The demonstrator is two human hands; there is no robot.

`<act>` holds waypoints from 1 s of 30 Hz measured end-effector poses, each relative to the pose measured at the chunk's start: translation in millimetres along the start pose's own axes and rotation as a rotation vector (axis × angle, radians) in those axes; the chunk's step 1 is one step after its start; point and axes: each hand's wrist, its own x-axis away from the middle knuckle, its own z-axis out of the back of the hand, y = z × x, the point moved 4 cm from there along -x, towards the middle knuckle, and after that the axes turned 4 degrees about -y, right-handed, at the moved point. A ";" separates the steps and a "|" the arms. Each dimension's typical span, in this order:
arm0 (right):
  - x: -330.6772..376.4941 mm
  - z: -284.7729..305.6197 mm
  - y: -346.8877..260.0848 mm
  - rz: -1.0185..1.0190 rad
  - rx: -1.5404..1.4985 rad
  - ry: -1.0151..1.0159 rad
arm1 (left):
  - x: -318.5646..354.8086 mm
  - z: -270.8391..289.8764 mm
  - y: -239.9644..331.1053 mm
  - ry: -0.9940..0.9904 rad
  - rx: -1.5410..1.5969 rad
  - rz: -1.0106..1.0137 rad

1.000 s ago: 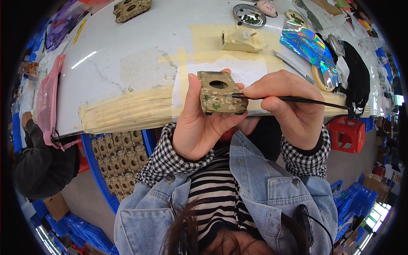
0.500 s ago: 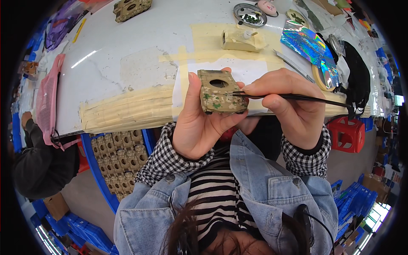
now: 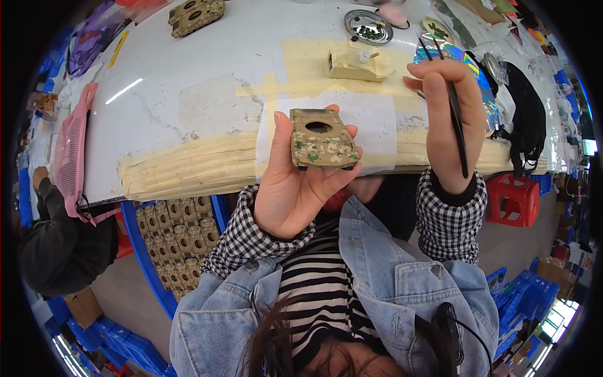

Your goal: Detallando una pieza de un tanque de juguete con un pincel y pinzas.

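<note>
My left hand point(image 3: 286, 198) is closed around a camouflage-patterned toy tank hull point(image 3: 308, 138) with a round hole in its top, held above the white paper at the table's near edge. Green and tan blotches cover its near end. Off to the right, my right hand point(image 3: 443, 129) grips black tweezers point(image 3: 457, 119). The tweezers' tips are apart and point away from me, near the shiny holographic sheet point(image 3: 465, 58); I cannot make out anything between them. Beyond them, a round dish point(image 3: 391, 31) holds small dark green pieces.
A taped block point(image 3: 352, 68) stands behind the paper. Another camouflage hull point(image 3: 195, 17) lies at the far left. Below the table, a blue crate point(image 3: 146, 267) holds several similar hulls. A pink mesh bag point(image 3: 70, 141) hangs at the left, near a person's dark sleeve point(image 3: 66, 251). A red stool point(image 3: 512, 200) is at right.
My right hand has moved the tweezers away from the hull, up and to the right, and the tips have spread. The hull has shifted slightly in my left hand.
</note>
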 end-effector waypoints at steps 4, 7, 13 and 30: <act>-17.7 -4.7 16.1 0.283 0.510 0.033 | -0.1 0.2 -0.4 -0.025 0.046 0.000; -23.2 -11.5 21.9 0.305 0.594 0.016 | 0.5 0.1 0.6 -0.028 0.060 0.000; -26.6 -17.8 35.1 0.304 0.540 0.007 | -0.8 -4.3 -0.3 0.098 -0.019 0.005; 17.2 -28.7 -19.1 -0.087 -0.436 -0.154 | -1.9 0.2 -4.3 -0.002 0.071 0.016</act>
